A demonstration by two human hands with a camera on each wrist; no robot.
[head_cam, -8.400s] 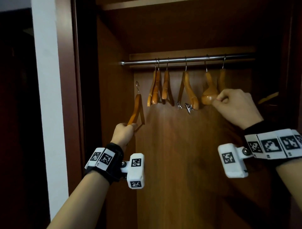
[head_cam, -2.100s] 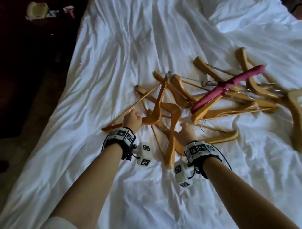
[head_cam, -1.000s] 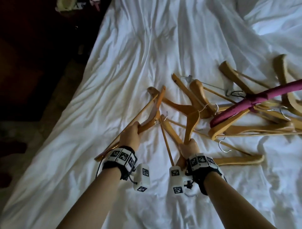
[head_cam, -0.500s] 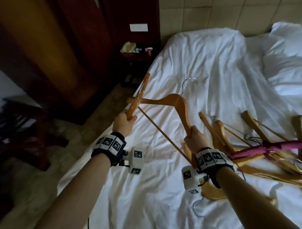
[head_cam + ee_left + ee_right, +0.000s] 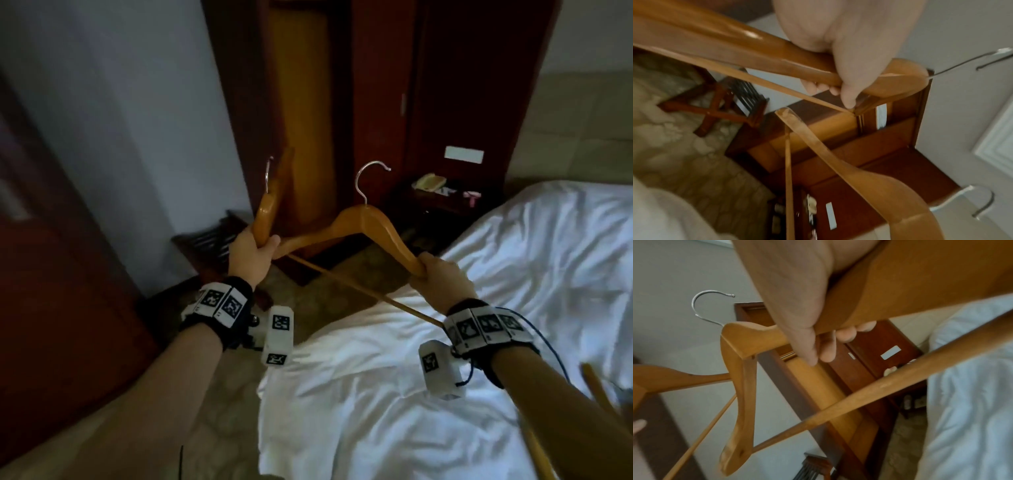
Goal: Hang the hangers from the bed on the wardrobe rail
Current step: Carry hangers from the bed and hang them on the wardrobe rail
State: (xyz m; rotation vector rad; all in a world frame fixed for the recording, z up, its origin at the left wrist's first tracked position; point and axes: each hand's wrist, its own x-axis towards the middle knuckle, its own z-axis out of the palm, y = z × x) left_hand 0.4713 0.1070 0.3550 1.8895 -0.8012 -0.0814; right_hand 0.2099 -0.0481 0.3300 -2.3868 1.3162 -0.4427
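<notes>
The wardrobe [image 5: 305, 113] stands ahead in dim light, its rail out of sight, and another hanger [image 5: 597, 382] on the bed [image 5: 479, 394] is cut off at the right edge. The left hand [image 5: 248, 255] is curled round a hanger seen edge-on [image 5: 269, 214]; the right hand [image 5: 445, 279] grips the shoulder of a second hanger [image 5: 363, 228]. Half a second ago both hangers were held over the sheet; now they face the wardrobe.
</notes>
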